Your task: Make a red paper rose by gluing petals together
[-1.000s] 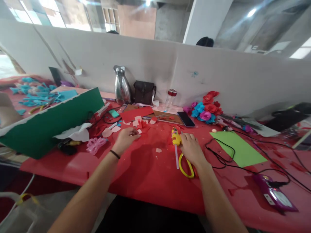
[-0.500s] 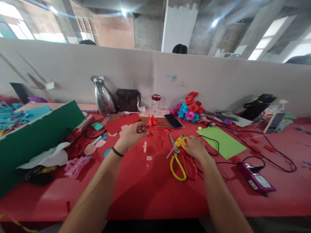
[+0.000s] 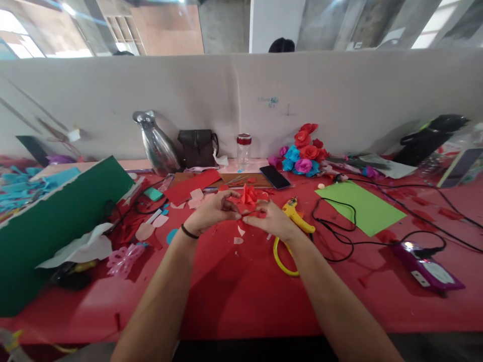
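Note:
My left hand is closed, thumb and fingers pinched just below a red paper flower, seemingly at its stem, which is hidden. Fingertips of my right hand almost meet the left ones under the bloom. They are pinched together near a thin reddish bit, too small to name. A yellow glue gun lies right beside my right hand, its cord trailing off. Partly under my right forearm are scissors, of which a yellow handle shows. Pale paper scraps lie below the hands.
Purple power strip and green sheet lie at right. Behind stand a bunch of paper flowers, a phone, a jar, a dark bag and a steel flask. A green board stands at left.
My right hand has left the glue gun and come over to my left hand beneath the red flower. The glue gun now lies on the table. The camera view has tilted down.

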`<state>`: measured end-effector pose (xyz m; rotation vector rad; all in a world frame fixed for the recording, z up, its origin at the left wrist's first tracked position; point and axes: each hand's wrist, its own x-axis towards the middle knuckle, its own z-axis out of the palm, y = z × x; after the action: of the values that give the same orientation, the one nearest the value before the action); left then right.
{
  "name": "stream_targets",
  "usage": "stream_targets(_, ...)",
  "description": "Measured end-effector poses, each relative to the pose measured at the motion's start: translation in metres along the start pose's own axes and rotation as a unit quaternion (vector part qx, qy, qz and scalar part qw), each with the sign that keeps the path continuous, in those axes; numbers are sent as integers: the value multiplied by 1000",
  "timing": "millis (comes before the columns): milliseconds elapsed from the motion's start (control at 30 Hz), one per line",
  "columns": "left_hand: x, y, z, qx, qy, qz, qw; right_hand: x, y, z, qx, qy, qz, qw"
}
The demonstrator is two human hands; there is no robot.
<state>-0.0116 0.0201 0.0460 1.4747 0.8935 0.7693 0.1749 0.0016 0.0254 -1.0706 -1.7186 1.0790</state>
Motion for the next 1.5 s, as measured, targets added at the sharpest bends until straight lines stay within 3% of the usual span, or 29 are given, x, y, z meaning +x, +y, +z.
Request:
stream_targets(200, 1, -17, 0, -53, 123, 41, 990, 5, 9, 2, 82, 77, 92, 989)
stream_targets(333, 3, -36, 1, -95, 97, -12, 991, 5, 4, 4, 208, 143, 132, 959)
stream_targets(500, 9, -47, 19, -118, 126, -62, 983, 7, 6, 5, 316, 178, 129, 923)
stream_targets(633, 12, -45, 29, -159, 153, 0, 975, 10, 13, 0, 363, 231, 124, 894)
stream_targets(900, 14, -50, 25, -149, 256, 80, 952, 13, 23, -19, 454, 313, 143, 822)
stream_targets(1500, 6, -42, 45, -120, 321, 65, 937, 13, 22, -10, 470, 323, 159, 806)
